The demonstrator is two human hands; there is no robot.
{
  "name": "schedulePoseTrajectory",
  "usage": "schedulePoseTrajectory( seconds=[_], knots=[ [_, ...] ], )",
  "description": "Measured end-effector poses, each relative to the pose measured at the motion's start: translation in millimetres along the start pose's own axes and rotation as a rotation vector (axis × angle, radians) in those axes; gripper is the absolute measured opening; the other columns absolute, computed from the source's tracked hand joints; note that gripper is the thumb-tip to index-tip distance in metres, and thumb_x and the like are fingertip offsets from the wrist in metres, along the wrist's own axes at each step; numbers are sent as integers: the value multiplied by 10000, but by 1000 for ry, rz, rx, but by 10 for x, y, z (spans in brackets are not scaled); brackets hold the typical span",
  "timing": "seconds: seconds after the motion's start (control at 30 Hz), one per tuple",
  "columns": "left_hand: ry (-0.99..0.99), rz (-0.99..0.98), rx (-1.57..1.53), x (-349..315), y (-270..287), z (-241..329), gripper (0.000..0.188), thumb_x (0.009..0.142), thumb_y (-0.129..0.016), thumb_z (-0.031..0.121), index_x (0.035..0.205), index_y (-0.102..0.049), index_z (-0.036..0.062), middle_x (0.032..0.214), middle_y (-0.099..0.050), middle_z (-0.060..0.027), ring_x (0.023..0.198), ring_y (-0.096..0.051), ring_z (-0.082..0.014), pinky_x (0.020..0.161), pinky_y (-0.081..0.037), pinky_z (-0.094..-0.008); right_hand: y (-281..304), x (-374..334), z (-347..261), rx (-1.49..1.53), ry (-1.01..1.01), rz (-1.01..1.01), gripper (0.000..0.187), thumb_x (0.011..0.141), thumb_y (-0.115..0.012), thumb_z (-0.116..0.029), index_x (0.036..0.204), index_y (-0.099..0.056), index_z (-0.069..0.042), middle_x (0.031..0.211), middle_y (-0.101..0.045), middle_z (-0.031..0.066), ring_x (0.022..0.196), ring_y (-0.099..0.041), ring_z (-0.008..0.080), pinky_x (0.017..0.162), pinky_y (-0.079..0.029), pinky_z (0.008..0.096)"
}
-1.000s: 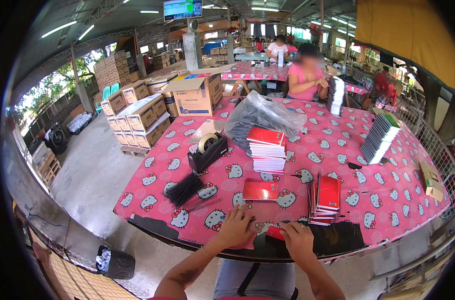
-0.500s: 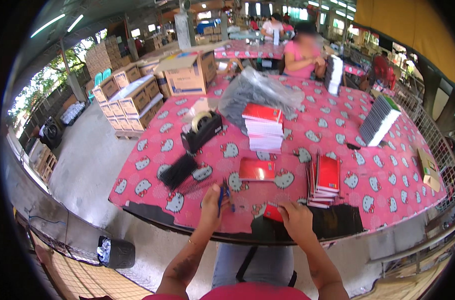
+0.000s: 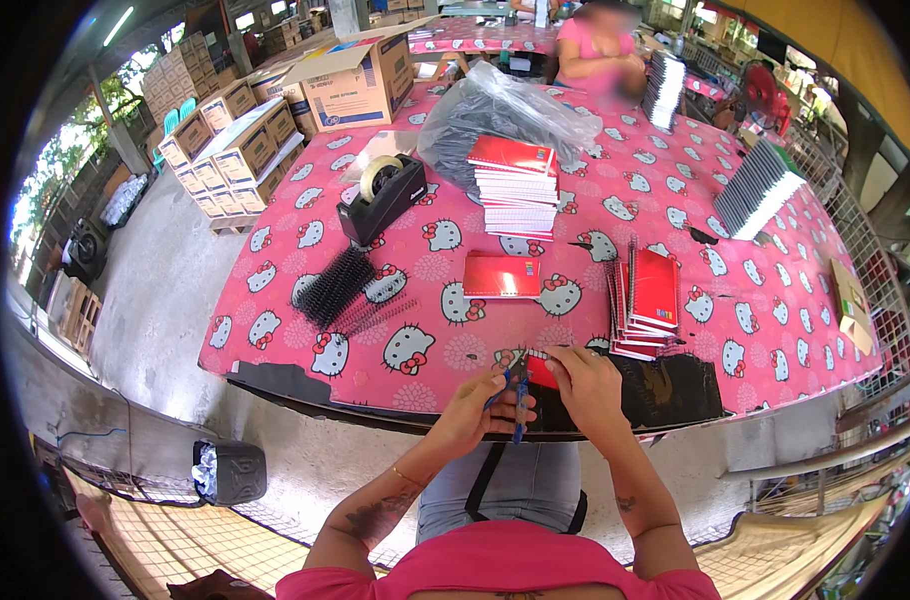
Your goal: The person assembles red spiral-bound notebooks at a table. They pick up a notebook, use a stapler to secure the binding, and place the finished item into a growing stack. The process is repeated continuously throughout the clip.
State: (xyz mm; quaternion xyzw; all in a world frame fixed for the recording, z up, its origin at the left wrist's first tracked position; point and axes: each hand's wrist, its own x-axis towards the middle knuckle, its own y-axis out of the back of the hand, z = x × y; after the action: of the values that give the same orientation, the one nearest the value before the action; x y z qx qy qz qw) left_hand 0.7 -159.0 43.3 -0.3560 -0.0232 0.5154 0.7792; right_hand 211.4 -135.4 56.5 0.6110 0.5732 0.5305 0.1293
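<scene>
My left hand (image 3: 467, 412) is closed around blue-handled pliers (image 3: 520, 408), whose jaws are at the left end of a small red notebook (image 3: 542, 373). That notebook lies at the table's near edge, with my right hand (image 3: 587, 388) gripping it from the right, the fingers partly covering it. Whether the jaws touch the notebook's binding is too small to tell. Just beyond my hands rests another red notebook (image 3: 502, 276). To the right is a stack of red spiral notebooks (image 3: 650, 290). Black binding coils (image 3: 337, 287) lie in a bunch to the left, several spread loose beside it.
A tall notebook stack (image 3: 516, 190) stands behind, before a clear plastic bag (image 3: 475, 112) of dark items. Left of it sits a tape dispenser (image 3: 385, 198). Notebook rows (image 3: 757, 190) lean at right. Cartons (image 3: 360, 90) stand far left; a person (image 3: 595, 55) sits across the pink table (image 3: 615, 390).
My left hand has brought the pliers rightward to the small red notebook in my right hand. The head view has tilted down, so the table appears higher.
</scene>
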Motion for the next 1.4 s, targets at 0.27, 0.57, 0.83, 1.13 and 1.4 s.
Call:
schedulePoseTrajectory(
  seconds=[0.27, 0.57, 0.83, 1.13, 1.4],
  knots=[
    [47, 70, -66, 48, 14, -93, 405, 1042, -489, 314, 1305, -531, 8, 1035, -669, -178, 904, -693, -277, 776, -585, -407, -5, -16, -20, 29, -5, 24, 165, 871, -695, -149, 1028, -680, -99, 912, -676, 67, 789, -665, 298, 704, -512, 392],
    [-636, 189, 1528, 109, 424, 388, 295, 908, -656, 181, 1190, -708, 110, 1041, -633, -120, 987, -596, -308, 888, -463, -441, 365, 98, 296, 32, -60, 125, 189, 872, -707, -136, 1033, -678, -42, 906, -680, 99, 789, -665, 256, 714, -524, 371],
    [-1105, 72, 1785, 1280, 449, 647, 322, 864, -660, 156, 1166, -659, 42, 1220, -630, -169, 1195, -577, -355, 1054, -439, -482, 906, 556, 1920, 363, -546, 366, 309, 896, -730, -225, 1063, -660, 25, 852, -673, 87, 773, -617, 181, 710, -495, 317],
    [-1164, 137, 1946, 1259, 198, 750, 429, 840, -570, 108, 1267, -574, 60, 1121, -621, -131, 1052, -612, -303, 943, -484, -415, 824, 76, 855, 174, -197, 462, 445, 820, -751, -85, 1218, -572, 3, 1153, -610, 195, 1110, -573, 368, 968, -438, 444],
    [-946, 201, 1380, 614, -211, -81, 568, 864, -606, 58, 1419, -484, 73, 1381, -513, -210, 1247, -510, -387, 1066, -387, -477, -215, -516, 790, 657, -361, 36, 378, 810, -777, -18, 1145, -602, -17, 994, -648, 88, 845, -618, 143, 735, -485, 260]
  ],
)
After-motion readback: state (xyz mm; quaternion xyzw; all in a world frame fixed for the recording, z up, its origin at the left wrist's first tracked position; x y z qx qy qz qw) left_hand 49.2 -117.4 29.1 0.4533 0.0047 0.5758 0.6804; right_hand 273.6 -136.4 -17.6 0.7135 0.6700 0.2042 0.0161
